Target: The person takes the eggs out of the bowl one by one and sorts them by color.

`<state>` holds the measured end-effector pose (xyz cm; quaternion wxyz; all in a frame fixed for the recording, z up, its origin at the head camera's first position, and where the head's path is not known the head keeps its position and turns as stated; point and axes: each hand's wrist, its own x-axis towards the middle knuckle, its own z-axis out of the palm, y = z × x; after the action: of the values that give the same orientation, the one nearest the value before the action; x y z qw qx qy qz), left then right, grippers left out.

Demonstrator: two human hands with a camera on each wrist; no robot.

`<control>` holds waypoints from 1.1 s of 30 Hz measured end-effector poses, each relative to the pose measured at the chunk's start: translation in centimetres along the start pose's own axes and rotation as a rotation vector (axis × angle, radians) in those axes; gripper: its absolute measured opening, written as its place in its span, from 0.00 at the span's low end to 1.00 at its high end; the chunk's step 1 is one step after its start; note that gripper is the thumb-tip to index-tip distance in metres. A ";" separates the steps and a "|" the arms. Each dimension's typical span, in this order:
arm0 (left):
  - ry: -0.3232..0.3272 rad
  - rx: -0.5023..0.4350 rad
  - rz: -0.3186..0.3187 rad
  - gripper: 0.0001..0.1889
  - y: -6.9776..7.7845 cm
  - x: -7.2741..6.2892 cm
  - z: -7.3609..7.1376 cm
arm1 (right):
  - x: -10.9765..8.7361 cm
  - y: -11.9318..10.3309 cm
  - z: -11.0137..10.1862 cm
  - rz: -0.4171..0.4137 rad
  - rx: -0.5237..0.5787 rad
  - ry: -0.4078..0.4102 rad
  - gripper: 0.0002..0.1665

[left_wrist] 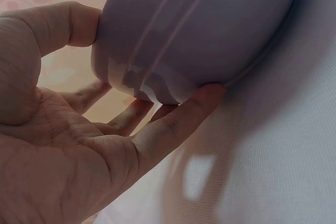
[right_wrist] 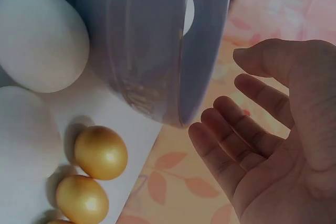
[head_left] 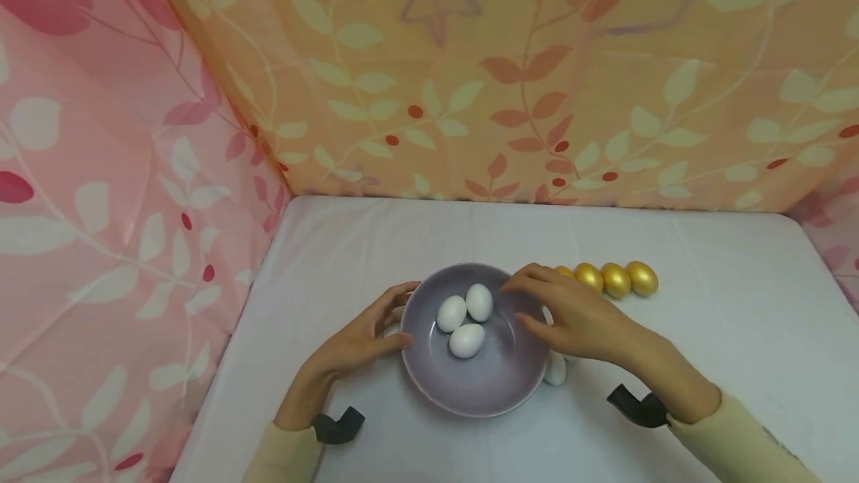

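A round purple-grey bowl (head_left: 496,386) stands on the table with three white eggs (head_left: 467,341) together in its left half. My left hand (head_left: 359,338) holds the bowl's left side, its thumb at the rim and its fingers against the outer wall. In the left wrist view, the fingers (left_wrist: 173,124) reach low on that wall. Over the right rim hovers my right hand (head_left: 570,315), fingers loosely bent, with nothing in them. Outside the bowl on the right lie more white eggs (right_wrist: 44,40), partly hidden by that hand in the head view.
A row of several golden eggs (head_left: 616,280) lies behind my right hand, its left end partly covered. The table (head_left: 376,237) has a white cloth. Patterned fabric (head_left: 429,95) hangs along the back and left edges.
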<state>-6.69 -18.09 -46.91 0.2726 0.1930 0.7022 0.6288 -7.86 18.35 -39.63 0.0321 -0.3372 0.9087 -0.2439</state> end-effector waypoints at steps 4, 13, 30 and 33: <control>-0.001 -0.001 0.001 0.41 0.0 0.0 0.0 | 0.9 -0.4 0.2 -0.020 0.010 -0.046 0.22; 0.001 -0.008 -0.004 0.41 0.0 0.0 -0.1 | 2.9 -1.7 0.9 -0.085 0.027 -0.194 0.20; -0.005 -0.016 -0.009 0.41 0.0 0.0 -0.1 | 5.0 -3.4 3.4 -0.192 -0.031 -0.395 0.21; -0.007 -0.017 -0.006 0.41 0.0 0.0 0.0 | 5.0 -3.6 3.6 -0.200 -0.023 -0.416 0.22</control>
<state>-6.71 -18.13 -46.87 0.2785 0.1906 0.6965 0.6333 -8.80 11.37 -40.59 0.1905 -0.4688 0.8474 -0.1608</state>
